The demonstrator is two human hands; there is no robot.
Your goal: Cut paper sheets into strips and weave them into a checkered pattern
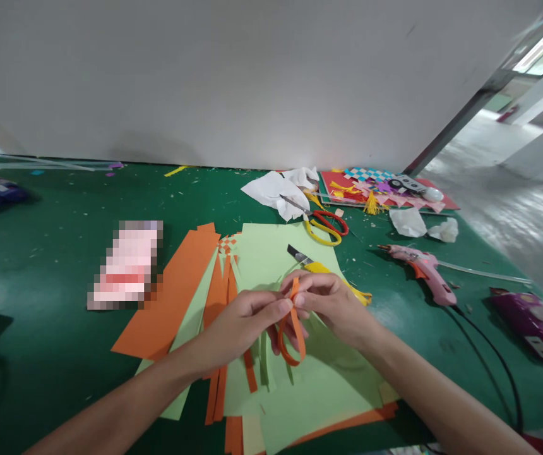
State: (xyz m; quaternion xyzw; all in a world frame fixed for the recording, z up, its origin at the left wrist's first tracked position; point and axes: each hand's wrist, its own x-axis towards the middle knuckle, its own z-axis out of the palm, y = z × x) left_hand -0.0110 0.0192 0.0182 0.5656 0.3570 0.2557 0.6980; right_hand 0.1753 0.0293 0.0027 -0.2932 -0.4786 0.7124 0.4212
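An orange paper strip (300, 346), bent into a loop, hangs between my two hands above the green paper. My left hand (252, 316) pinches it from the left side, thumb on top. From the right, my right hand (333, 306) pinches the same strip near its upper part, fingertips almost touching the left ones. Below lie light green paper sheets (323, 385) and several loose orange strips (219, 297). A yellow utility knife (319, 268) rests on the green sheet just beyond my right hand, partly covered by it.
Red-and-yellow scissors (323, 224) lie past the sheets beside crumpled white tissue (276, 193). A pink glue gun (423, 272) with a trailing cord is at right, near a purple tissue packet (531, 322). Orange card (172, 297) and a blurred-out pink object (129, 265) are left.
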